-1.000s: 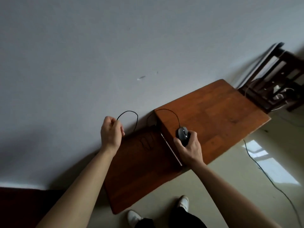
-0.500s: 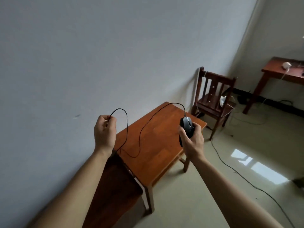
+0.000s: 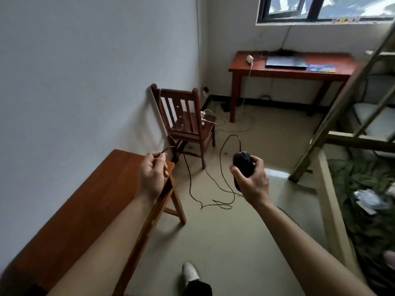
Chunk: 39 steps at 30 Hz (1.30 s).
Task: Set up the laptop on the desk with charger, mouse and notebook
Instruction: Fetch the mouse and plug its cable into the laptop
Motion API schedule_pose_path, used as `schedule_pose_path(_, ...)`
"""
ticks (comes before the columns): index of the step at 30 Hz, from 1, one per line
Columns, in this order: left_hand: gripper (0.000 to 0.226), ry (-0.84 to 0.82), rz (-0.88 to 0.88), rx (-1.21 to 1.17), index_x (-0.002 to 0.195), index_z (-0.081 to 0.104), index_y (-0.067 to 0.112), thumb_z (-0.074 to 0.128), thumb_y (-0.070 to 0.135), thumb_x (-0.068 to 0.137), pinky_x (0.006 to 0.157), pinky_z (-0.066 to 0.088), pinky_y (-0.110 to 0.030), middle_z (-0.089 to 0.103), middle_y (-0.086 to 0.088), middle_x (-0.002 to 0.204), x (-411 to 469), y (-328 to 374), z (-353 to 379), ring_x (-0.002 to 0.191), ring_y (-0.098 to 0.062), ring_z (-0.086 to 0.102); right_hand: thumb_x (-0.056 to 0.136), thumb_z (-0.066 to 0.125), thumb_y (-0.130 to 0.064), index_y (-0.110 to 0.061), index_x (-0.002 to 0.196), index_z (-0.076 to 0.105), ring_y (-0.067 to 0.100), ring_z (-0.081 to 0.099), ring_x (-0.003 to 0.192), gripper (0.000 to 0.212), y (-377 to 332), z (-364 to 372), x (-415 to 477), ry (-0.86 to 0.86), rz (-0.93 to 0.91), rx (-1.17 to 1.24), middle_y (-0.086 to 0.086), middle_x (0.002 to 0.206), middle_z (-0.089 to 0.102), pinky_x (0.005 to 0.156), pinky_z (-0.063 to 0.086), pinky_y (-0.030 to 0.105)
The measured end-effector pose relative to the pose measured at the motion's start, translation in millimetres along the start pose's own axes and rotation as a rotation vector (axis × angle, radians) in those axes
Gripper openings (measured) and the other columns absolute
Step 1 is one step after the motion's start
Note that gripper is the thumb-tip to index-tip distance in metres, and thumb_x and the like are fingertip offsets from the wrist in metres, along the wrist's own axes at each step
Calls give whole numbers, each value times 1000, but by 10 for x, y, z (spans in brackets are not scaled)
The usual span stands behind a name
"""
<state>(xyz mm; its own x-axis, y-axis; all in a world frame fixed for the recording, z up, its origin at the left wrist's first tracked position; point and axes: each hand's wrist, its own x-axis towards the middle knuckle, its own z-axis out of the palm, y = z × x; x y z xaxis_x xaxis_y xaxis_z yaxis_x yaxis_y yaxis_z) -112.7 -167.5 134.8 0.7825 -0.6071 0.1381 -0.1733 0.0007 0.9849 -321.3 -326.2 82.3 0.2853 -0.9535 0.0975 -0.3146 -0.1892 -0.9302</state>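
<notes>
- Right hand (image 3: 253,180) wrapped round a black corded computer mouse (image 3: 243,165), thumb on its left side, fingers on the right; mouse held in the air above the floor, nose pointing away from the person.
- Thin black mouse cable (image 3: 222,167) arcs up from the mouse front, drops in a slack loop w/ kinks on the beige tiled floor (image 3: 235,231), then climbs to the left hand.
- Left hand (image 3: 152,175) closed in a loose fist, pinching the cable end betw. thumb & forefinger; plug itself too small to make out.
- Left hand hovers over the far corner of a reddish-brown wooden table (image 3: 85,199) that runs along the white wall at left.
- Dark wooden slat-back chair (image 3: 183,116) just past that table, near the wall; white cords draped on its seat.
- Far side of room, under the window: red-brown wooden desk (image 3: 288,72). On it a closed dark laptop (image 3: 286,61), a blue-and-yellow notebook (image 3: 321,68) just beside the laptop's right edge, & a white charger brick (image 3: 249,59) near the desk's left end, its white cord hanging off the front edge to the floor.
- Mouse is well apart from that desk.
- White shoe (image 3: 190,273) at bottom centre.
</notes>
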Motion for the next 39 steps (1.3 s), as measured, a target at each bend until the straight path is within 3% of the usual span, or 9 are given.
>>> schedule_pose_path(5,16,-104,-54,-25,86,63,18,53,26,97,52,42,-28,56,6,62,878,-363,827,57,-11,52,66,68,-63,-41,115,46,9,60,90,58,349,-77,797,42,41,-60,-13,102,61,69,41,15)
schedule_pose_path(13,12,-316,-154,34,88,66,21,61,12,94,53,46,-15,63,2,71,2463,-818,2203,61,-6,56,67,72,-58,-31,123,52,14,59,101,65,477,-285,2477,113,61,-164,-6,111,61,79,45,21)
schedule_pose_path(18,13,-454,-159,112,88,65,20,62,9,93,62,50,-20,65,3,74,3306,-833,2886,61,-4,57,63,69,-64,-49,118,50,2,57,98,59,492,-434,3274,154,92,-169,-12,111,61,75,40,10)
schedule_pose_path(23,12,-529,-213,117,87,64,17,63,6,92,59,49,-15,64,1,75,3871,-1002,3615,63,-9,56,63,74,-58,-46,117,55,2,59,101,58,742,-516,3946,186,133,-164,-11,112,64,78,41,10)
schedule_pose_path(27,8,-535,-244,126,87,64,17,63,12,93,60,47,-23,62,-1,74,4371,-1121,4244,63,-11,56,66,79,-53,-37,120,58,9,60,104,60,1054,-589,4687,210,156,-136,-7,114,65,83,43,15)
schedule_pose_path(30,9,-542,-246,148,86,63,16,61,15,95,51,45,-22,61,-3,69,4856,-1156,4753,60,-14,57,71,87,-42,-33,123,59,11,60,105,60,1292,-648,5374,219,162,-97,-5,116,64,87,48,23)
schedule_pose_path(34,11,-513,-223,163,86,63,12,59,10,96,48,44,-16,62,-6,68,5724,-971,5633,60,-16,58,71,87,-40,-34,123,59,3,58,103,60,1496,-856,6571,203,164,-34,-10,116,63,77,44,12)
schedule_pose_path(37,9,-479,-205,127,90,64,11,59,13,97,53,47,-23,63,-3,68,6250,-710,6169,58,-12,59,70,88,-43,-36,123,58,2,58,105,61,1506,-1077,7368,218,160,9,-14,115,62,78,46,15)
schedule_pose_path(39,9,-473,-144,126,91,66,11,60,15,96,52,47,-17,63,0,68,6554,-556,6496,57,-6,60,69,88,-43,-38,120,57,0,58,106,60,1482,-1229,7876,244,156,41,-17,114,63,81,46,16)
